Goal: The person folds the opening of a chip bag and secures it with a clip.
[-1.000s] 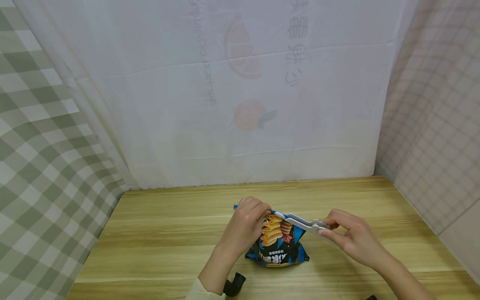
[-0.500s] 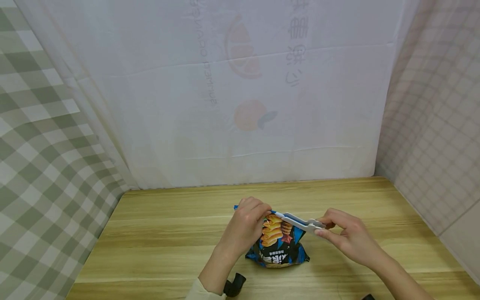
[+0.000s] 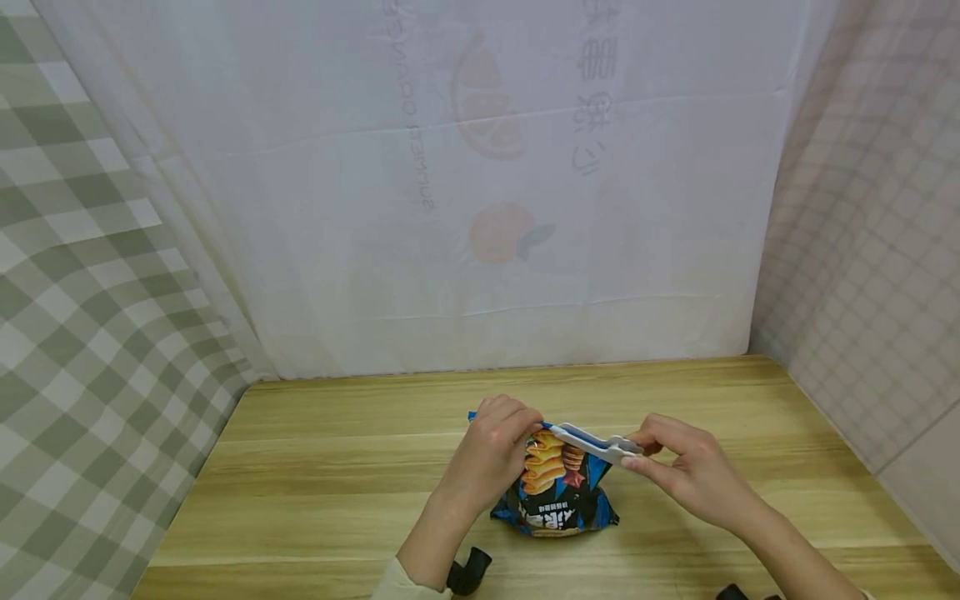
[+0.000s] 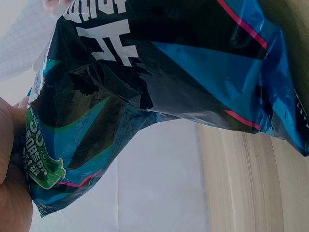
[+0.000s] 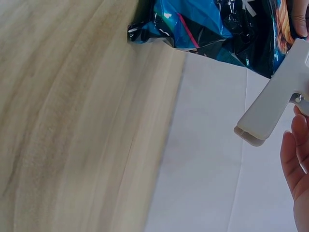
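A blue and black snack bag stands on the table with its printing upside down; its top edge is folded narrow. My left hand grips that top edge on the left, fingers over it. A white bag clip lies along the right part of the edge. My right hand pinches the clip's right end between thumb and fingers. In the right wrist view, the clip slants beside the bag, a metal spring showing. The left wrist view has the bag's crinkled side, with part of my left hand at its edge.
The wood-grain table runs back to a white cloth with faint orange prints. Checked cloth hangs at the left, and a grid-patterned cloth at the right. A black object is beside my left wrist.
My right hand has moved slightly left, sliding the clip further along the bag's top edge toward my left hand. The left hand and the bag have stayed in place.
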`<state>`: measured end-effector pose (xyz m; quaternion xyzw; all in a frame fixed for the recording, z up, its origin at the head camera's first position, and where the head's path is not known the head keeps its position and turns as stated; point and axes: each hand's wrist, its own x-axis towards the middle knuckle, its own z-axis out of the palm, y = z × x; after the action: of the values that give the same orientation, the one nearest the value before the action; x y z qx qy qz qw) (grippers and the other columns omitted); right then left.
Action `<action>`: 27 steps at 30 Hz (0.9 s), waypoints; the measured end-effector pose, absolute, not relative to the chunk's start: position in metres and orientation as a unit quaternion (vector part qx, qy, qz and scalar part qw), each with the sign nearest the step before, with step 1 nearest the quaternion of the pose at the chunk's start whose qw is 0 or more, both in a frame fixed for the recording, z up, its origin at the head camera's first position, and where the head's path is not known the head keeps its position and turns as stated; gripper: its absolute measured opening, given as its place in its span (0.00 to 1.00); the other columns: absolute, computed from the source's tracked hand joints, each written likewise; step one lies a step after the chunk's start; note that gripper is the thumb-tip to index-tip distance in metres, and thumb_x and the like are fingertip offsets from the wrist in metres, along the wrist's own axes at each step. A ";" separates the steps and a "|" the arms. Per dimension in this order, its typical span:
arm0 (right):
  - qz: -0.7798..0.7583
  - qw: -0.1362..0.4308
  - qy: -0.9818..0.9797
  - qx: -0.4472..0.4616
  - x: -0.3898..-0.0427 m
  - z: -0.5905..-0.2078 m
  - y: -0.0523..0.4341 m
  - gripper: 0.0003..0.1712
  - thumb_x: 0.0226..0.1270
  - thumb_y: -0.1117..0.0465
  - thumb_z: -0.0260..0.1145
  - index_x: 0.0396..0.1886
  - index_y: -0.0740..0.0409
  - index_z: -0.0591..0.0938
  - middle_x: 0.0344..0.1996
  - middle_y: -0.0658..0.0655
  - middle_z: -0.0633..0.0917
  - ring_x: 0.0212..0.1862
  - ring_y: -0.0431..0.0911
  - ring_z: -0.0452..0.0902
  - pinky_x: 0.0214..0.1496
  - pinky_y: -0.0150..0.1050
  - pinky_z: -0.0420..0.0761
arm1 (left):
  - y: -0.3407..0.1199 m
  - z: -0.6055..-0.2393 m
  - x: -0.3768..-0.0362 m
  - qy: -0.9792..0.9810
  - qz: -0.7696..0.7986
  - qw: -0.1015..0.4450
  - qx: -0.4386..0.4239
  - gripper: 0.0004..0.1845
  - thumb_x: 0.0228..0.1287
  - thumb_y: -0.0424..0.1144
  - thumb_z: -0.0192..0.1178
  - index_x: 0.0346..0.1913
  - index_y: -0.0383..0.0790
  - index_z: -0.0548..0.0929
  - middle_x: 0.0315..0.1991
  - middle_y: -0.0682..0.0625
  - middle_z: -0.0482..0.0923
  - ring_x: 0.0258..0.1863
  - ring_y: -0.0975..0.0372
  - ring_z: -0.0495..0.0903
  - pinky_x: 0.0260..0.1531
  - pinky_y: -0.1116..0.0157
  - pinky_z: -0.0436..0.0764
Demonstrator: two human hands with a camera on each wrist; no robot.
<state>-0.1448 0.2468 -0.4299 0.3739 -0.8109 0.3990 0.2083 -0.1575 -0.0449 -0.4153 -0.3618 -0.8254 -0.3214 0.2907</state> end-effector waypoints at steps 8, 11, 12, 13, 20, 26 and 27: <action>0.396 0.211 -0.811 0.375 -0.146 -0.425 0.241 0.29 0.42 0.80 0.81 0.38 0.45 0.85 0.30 0.42 0.80 0.33 0.36 0.74 0.29 0.25 0.74 | -0.045 -0.414 -0.157 -0.824 -0.319 0.297 -0.363 0.07 0.62 0.24 0.73 0.38 0.39 0.89 0.33 0.53 0.84 0.36 0.62 0.80 0.42 0.66 0.79; 0.396 0.210 -0.811 0.375 -0.147 -0.424 0.239 0.29 0.43 0.80 0.81 0.38 0.45 0.86 0.31 0.42 0.80 0.33 0.36 0.74 0.28 0.25 0.73 | -0.045 -0.414 -0.157 -0.824 -0.320 0.295 -0.363 0.07 0.62 0.24 0.73 0.38 0.39 0.88 0.33 0.53 0.84 0.36 0.62 0.81 0.43 0.66 0.79; 0.397 0.209 -0.811 0.375 -0.147 -0.424 0.238 0.29 0.43 0.80 0.81 0.38 0.45 0.86 0.31 0.42 0.80 0.33 0.36 0.75 0.27 0.24 0.73 | -0.045 -0.414 -0.157 -0.824 -0.321 0.294 -0.363 0.07 0.62 0.24 0.73 0.38 0.39 0.88 0.33 0.53 0.84 0.36 0.62 0.81 0.43 0.66 0.79; 0.398 0.208 -0.811 0.375 -0.147 -0.424 0.237 0.29 0.43 0.80 0.81 0.38 0.45 0.86 0.31 0.42 0.80 0.33 0.36 0.75 0.27 0.24 0.73 | -0.045 -0.414 -0.157 -0.824 -0.322 0.293 -0.363 0.07 0.62 0.24 0.73 0.38 0.39 0.88 0.34 0.53 0.84 0.37 0.62 0.81 0.43 0.66 0.79; 0.399 0.208 -0.811 0.375 -0.147 -0.421 0.234 0.28 0.44 0.80 0.81 0.38 0.45 0.86 0.31 0.41 0.80 0.33 0.36 0.76 0.27 0.24 0.74 | -0.047 -0.414 -0.157 -0.821 -0.332 0.281 -0.370 0.03 0.67 0.27 0.70 0.40 0.37 0.88 0.34 0.52 0.85 0.38 0.61 0.81 0.44 0.65 0.79; 0.403 0.204 -0.810 0.375 -0.148 -0.419 0.231 0.28 0.45 0.79 0.81 0.38 0.45 0.86 0.31 0.42 0.80 0.33 0.36 0.76 0.28 0.25 0.74 | -0.047 -0.415 -0.158 -0.818 -0.335 0.283 -0.372 0.04 0.67 0.27 0.70 0.40 0.37 0.87 0.34 0.52 0.85 0.38 0.61 0.81 0.44 0.66 0.79; 0.403 0.204 -0.809 0.376 -0.148 -0.419 0.231 0.28 0.46 0.79 0.81 0.38 0.45 0.85 0.31 0.42 0.80 0.33 0.36 0.76 0.28 0.25 0.74 | -0.046 -0.415 -0.158 -0.817 -0.336 0.284 -0.372 0.04 0.66 0.26 0.70 0.40 0.37 0.87 0.34 0.52 0.85 0.38 0.61 0.81 0.45 0.66 0.79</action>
<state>-0.1477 0.2308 -0.4192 0.3756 -0.8092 0.4031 0.2039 -0.1580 -0.0465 -0.4154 -0.3724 -0.8170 -0.3363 0.2841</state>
